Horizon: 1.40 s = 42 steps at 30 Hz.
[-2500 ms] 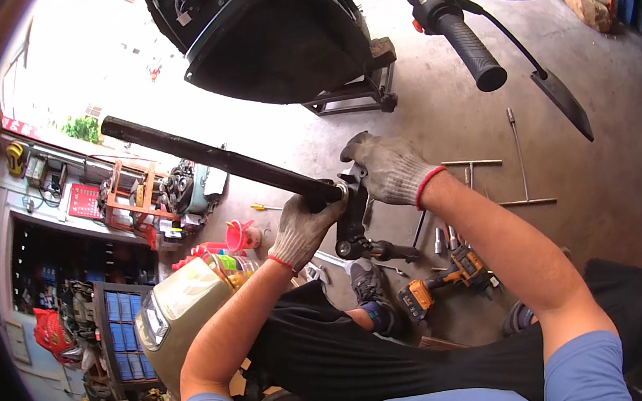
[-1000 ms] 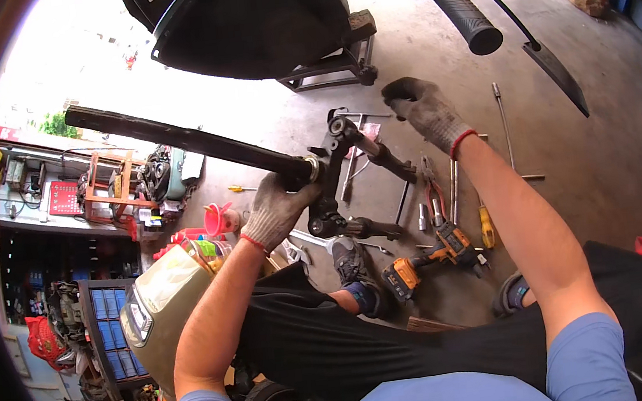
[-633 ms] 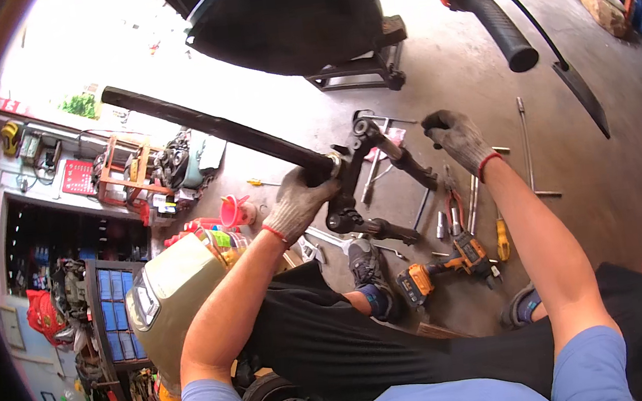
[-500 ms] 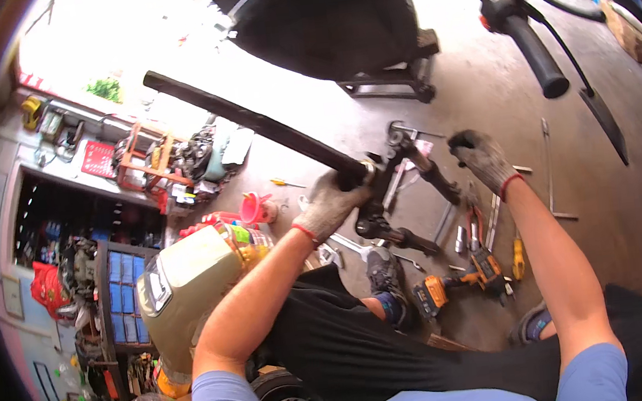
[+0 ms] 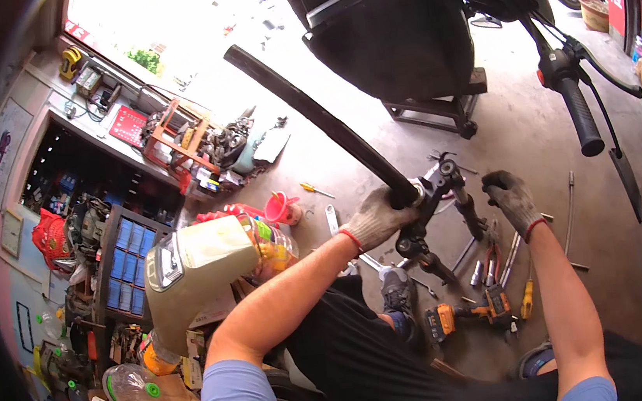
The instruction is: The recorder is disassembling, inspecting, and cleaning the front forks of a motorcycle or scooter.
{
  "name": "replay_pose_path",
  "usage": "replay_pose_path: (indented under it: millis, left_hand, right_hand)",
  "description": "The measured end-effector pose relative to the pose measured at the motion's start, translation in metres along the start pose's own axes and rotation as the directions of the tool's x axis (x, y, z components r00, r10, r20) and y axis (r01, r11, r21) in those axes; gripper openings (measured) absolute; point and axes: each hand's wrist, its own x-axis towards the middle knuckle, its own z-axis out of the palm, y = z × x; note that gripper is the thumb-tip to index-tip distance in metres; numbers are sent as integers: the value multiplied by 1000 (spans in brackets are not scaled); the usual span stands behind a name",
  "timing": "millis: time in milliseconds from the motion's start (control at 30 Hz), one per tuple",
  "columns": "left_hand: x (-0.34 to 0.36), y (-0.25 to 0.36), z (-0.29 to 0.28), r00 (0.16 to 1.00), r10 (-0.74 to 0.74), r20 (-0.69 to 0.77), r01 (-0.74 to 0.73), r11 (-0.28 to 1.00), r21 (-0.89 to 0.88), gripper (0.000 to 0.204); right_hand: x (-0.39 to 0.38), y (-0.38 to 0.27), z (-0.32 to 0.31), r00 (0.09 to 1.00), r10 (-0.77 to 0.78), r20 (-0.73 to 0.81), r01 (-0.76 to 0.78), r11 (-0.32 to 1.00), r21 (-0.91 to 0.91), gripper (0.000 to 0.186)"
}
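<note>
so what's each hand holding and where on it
The left hand holds the long black bar at its lower end, beside the metal fork part. The right hand is closed, holding nothing visible.

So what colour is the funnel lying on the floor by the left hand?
The funnel is pink-red, shown best in the head view, just left of the gloved left hand.

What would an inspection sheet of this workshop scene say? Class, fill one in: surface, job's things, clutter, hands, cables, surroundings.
Surface: bare concrete floor, stained.
Job's things: long black bar running into a metal fork assembly.
Clutter: hand tools, cordless drill, red funnel on the floor.
Hands: gloved left hand grips the bar's lower end; gloved right hand is closed just right of the assembly, grasp unclear.
Cables: nothing seen.
Surroundings: scooter on a stand, handlebar grip, parts shelves.
</note>
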Motion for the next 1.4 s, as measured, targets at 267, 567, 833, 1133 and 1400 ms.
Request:
replay_pose_path:
  millis: [267,567,833,1133,1400]
  left_hand:
    - [4,-5,-3,999,-3,33,1,997,79,42]
    - [0,3,0,1000,-26,2,26,994,109,48]
    - [3,-11,-5,999,16,30,-18,997,74,43]
    - [2,-6,-8,1000,-24,4,23,990,137,46]
    - [4,-18,-7,999,-22,-34,25,995,92,52]
  right_hand:
    - [3,-8,6,998,-68,1,68,998,4,28]
    - [0,-10,3,1000,-29,4,28,999,38,28]
    - [1,-13,4,1000,11,-3,-11,999,40,28]
    - [-6,-26,-1,998,55,10,-55,997,59,30]
    - [-4,-28,0,998,54,28,-53,998,-38,30]
